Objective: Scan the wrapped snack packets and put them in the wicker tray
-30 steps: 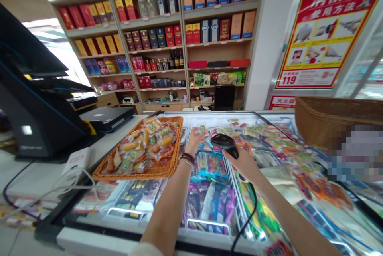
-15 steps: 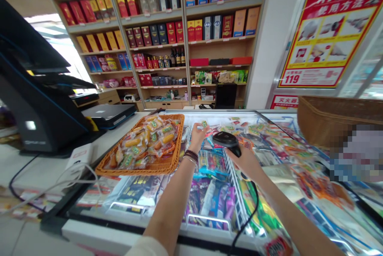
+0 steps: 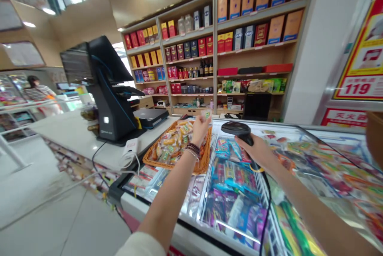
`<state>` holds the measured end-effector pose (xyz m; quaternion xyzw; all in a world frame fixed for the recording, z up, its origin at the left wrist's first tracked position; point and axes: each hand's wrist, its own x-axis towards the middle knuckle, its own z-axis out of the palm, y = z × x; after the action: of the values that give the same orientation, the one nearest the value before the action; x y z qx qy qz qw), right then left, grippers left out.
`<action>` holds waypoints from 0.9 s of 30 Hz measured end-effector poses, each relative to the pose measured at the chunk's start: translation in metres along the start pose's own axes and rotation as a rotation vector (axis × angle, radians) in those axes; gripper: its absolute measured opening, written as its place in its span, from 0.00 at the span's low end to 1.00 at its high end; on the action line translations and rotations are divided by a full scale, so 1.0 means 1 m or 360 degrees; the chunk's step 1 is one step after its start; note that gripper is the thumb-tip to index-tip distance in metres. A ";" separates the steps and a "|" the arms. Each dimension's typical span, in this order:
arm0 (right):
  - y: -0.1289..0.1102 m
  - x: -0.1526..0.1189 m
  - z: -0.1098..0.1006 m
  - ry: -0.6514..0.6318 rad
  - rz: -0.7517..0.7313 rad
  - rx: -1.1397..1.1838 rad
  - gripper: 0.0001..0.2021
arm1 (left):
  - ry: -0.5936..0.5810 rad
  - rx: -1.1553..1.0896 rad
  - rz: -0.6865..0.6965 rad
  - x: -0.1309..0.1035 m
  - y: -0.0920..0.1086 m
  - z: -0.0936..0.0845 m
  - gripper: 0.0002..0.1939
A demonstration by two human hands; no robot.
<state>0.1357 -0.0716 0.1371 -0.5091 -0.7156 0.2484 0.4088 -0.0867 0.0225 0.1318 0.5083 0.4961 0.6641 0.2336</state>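
Observation:
My left hand (image 3: 200, 129) pinches a small clear-wrapped snack packet (image 3: 207, 114) with a green mark, above the back right rim of a wicker basket (image 3: 205, 160). Yellowish wrapped snacks (image 3: 171, 141) lie heaped inside that basket. A black barcode scanner (image 3: 237, 129) is in my right hand (image 3: 256, 151), its head pointing left towards the packet and its cord (image 3: 267, 196) hanging down. Beneath both arms is a glass-topped freezer with colourful ice-cream packs (image 3: 235, 174) in a white wire basket (image 3: 206, 198).
Left of the wicker basket stand a black checkout terminal (image 3: 110, 100) and a flat scale (image 3: 152, 117). A white power strip (image 3: 131, 147) with cables lies on the counter. Shelves (image 3: 191, 54) of boxes line the back. A person (image 3: 40, 94) is far left.
My view has turned left. My left hand, with the packet, has moved left from over the freezer to the wicker basket's edge. My right hand still holds the scanner.

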 end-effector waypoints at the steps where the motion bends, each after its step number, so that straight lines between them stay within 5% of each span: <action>1: -0.003 0.004 0.005 -0.0013 -0.0015 0.0058 0.18 | 0.0021 0.0268 0.0050 0.003 0.001 -0.018 0.13; 6: -0.001 0.009 0.022 -0.0010 -0.0007 0.0144 0.18 | 0.0027 0.1401 0.0221 -0.003 -0.005 -0.086 0.14; 10: 0.017 0.005 0.017 0.0069 0.0044 0.0235 0.18 | 0.0150 0.1550 0.0506 -0.012 -0.006 -0.077 0.22; 13: 0.038 0.000 -0.001 0.0219 0.0107 0.0409 0.19 | -0.0054 0.1331 0.0745 -0.017 0.001 -0.029 0.19; 18: 0.082 -0.021 -0.045 0.0715 0.0337 0.0777 0.21 | -0.0627 0.0899 0.0882 -0.045 0.010 0.095 0.16; 22: 0.110 -0.045 -0.066 0.1007 0.0512 0.0885 0.20 | -0.1041 0.0896 0.0840 -0.086 -0.003 0.182 0.17; 24: 0.118 -0.055 -0.068 0.1099 0.0587 0.0905 0.18 | -0.1223 0.1019 0.0805 -0.104 -0.015 0.208 0.19; 27: 0.127 -0.063 -0.062 0.1142 0.0683 0.0880 0.16 | -0.1415 0.1223 0.0823 -0.121 -0.032 0.222 0.21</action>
<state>0.2632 -0.0886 0.0518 -0.5708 -0.3165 0.3165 0.6884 0.1540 0.0305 0.0481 0.8857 0.4160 0.1997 0.0504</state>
